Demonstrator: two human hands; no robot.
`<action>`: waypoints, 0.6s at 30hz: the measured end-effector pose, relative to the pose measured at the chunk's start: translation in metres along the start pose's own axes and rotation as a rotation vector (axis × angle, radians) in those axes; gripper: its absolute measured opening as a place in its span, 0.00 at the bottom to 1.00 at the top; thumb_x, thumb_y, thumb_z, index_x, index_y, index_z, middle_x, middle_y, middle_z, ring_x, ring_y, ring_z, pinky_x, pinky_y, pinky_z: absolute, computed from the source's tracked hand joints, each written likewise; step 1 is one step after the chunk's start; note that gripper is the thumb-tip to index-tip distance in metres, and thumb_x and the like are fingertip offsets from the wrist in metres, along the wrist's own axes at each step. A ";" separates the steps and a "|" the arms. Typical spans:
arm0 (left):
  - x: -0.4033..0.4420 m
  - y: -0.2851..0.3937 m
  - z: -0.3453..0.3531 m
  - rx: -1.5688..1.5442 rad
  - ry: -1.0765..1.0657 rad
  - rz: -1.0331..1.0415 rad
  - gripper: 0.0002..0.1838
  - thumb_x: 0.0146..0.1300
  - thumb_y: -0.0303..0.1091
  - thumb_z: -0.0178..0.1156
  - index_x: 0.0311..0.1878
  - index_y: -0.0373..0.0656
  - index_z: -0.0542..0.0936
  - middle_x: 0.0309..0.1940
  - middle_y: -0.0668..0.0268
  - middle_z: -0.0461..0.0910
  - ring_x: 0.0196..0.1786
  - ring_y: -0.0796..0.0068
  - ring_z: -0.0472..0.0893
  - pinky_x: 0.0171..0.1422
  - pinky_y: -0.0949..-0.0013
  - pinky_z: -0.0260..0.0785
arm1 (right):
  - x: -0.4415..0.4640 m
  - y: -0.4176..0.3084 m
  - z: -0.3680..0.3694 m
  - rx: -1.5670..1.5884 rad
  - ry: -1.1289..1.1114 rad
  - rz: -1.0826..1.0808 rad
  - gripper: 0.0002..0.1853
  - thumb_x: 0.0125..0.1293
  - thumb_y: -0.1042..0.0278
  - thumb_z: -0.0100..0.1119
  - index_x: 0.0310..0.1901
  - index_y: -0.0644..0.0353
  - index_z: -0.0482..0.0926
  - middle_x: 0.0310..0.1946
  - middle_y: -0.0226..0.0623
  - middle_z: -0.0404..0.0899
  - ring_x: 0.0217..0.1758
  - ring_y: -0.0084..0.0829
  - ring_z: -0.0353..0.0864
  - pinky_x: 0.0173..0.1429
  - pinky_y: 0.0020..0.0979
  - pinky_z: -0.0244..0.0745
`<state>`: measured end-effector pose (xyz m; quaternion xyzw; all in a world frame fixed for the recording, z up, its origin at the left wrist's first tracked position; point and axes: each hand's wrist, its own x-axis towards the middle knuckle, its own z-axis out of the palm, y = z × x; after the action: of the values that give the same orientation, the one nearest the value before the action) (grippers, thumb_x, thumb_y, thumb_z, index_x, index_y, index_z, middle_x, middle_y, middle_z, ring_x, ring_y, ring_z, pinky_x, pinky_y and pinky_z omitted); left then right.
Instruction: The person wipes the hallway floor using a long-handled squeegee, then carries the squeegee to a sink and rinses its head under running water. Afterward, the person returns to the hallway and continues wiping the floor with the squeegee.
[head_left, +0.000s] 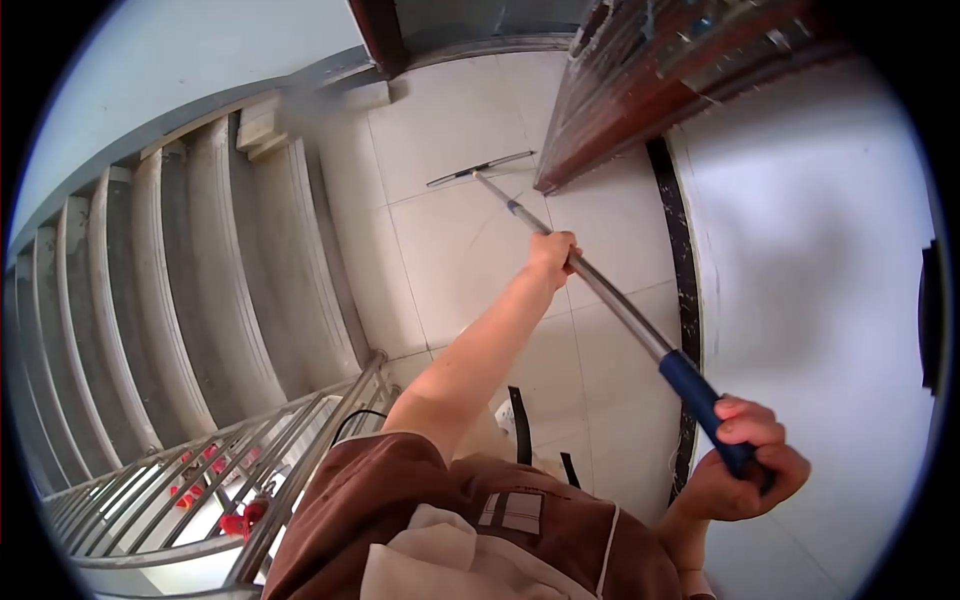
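Note:
I hold a long-handled floor squeegee (622, 303) with both hands. Its metal pole slants from the lower right toward the upper middle, and its thin dark head (482, 168) rests on the pale floor tiles. My left hand (553, 252), arm stretched forward, is closed around the pole about midway. At the pole's end, my right hand (748, 462) wraps around the dark blue grip (690, 393). The fingers of both hands are curled around the squeegee.
Stairs (215, 270) run along the left, bordered by a metal railing (300, 440). A dark red door (640, 110) stands ajar just right of the squeegee head. A white wall (800, 250) with dark skirting (680, 260) lies close on the right. Red items (240, 518) show beyond the railing.

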<state>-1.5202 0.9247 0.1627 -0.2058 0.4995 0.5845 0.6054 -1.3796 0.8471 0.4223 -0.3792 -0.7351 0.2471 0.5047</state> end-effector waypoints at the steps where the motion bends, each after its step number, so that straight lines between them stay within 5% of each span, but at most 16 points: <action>1: -0.010 -0.015 -0.010 -0.011 -0.025 -0.022 0.04 0.43 0.19 0.51 0.26 0.31 0.68 0.22 0.59 0.69 0.20 0.70 0.68 0.22 0.68 0.62 | -0.013 -0.007 -0.014 -0.011 -0.065 -0.030 0.30 0.54 0.33 0.35 0.30 0.58 0.54 0.17 0.38 0.66 0.20 0.34 0.68 0.29 0.37 0.71; 7: -0.091 -0.096 -0.035 0.155 -0.011 -0.132 0.04 0.42 0.19 0.52 0.25 0.33 0.69 0.23 0.59 0.70 0.22 0.71 0.69 0.23 0.68 0.61 | -0.075 -0.035 -0.096 -0.032 0.033 0.065 0.32 0.51 0.30 0.34 0.30 0.58 0.54 0.16 0.37 0.66 0.19 0.33 0.68 0.28 0.33 0.70; 10: -0.119 -0.160 -0.048 0.202 -0.018 -0.147 0.03 0.43 0.21 0.52 0.20 0.36 0.67 0.17 0.61 0.68 0.20 0.69 0.70 0.19 0.68 0.63 | -0.104 -0.047 -0.148 0.031 -0.012 -0.013 0.25 0.56 0.42 0.44 0.29 0.57 0.51 0.19 0.39 0.70 0.20 0.34 0.71 0.26 0.33 0.70; 11: -0.132 -0.181 -0.052 0.224 -0.016 -0.173 0.03 0.43 0.21 0.52 0.20 0.36 0.68 0.17 0.61 0.68 0.20 0.69 0.70 0.19 0.68 0.63 | -0.114 -0.050 -0.173 0.130 -0.106 -0.051 0.19 0.59 0.54 0.48 0.35 0.63 0.58 0.26 0.41 0.72 0.28 0.37 0.74 0.35 0.35 0.72; 14: -0.183 -0.249 -0.066 0.214 0.009 -0.271 0.05 0.41 0.21 0.53 0.20 0.39 0.67 0.16 0.63 0.67 0.19 0.71 0.69 0.21 0.67 0.66 | -0.146 -0.076 -0.214 -0.192 0.267 0.133 0.35 0.45 0.25 0.34 0.27 0.57 0.54 0.12 0.34 0.62 0.16 0.30 0.65 0.25 0.30 0.66; 18: -0.195 -0.311 -0.098 0.205 -0.118 -0.542 0.05 0.44 0.19 0.54 0.23 0.38 0.67 0.21 0.63 0.68 0.24 0.70 0.72 0.29 0.67 0.70 | -0.167 -0.099 -0.265 -0.235 0.367 0.195 0.34 0.45 0.26 0.36 0.25 0.57 0.54 0.11 0.33 0.60 0.15 0.28 0.63 0.25 0.28 0.64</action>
<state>-1.2362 0.6732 0.1826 -0.2352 0.4467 0.3590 0.7850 -1.1299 0.6484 0.5013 -0.5432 -0.6147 0.1346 0.5559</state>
